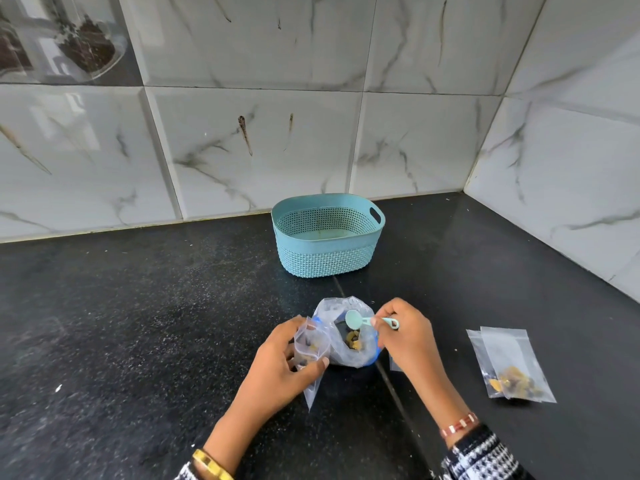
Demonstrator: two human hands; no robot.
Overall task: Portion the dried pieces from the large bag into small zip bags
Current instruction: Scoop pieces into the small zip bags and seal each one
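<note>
A small bag (309, 344) was pinched by the left hand (277, 368). A spoon (367, 320) was pinched by the right hand (405, 336), over the big bag (346, 336) between the fingers. The soft, slippery bags were probably best held by the rim.

We note a large clear plastic bag with blue trim (341, 348) sitting open on the black counter, yellow-brown dried pieces (354, 340) visible at its bottom. A small clear zip bag (309, 344), partly filled, stands just left of it, touching. A mint-green plastic scoop (363, 320) hangs over the large bag's mouth. Two filled small zip bags (512, 367) lie flat, overlapping, well to the right.
</note>
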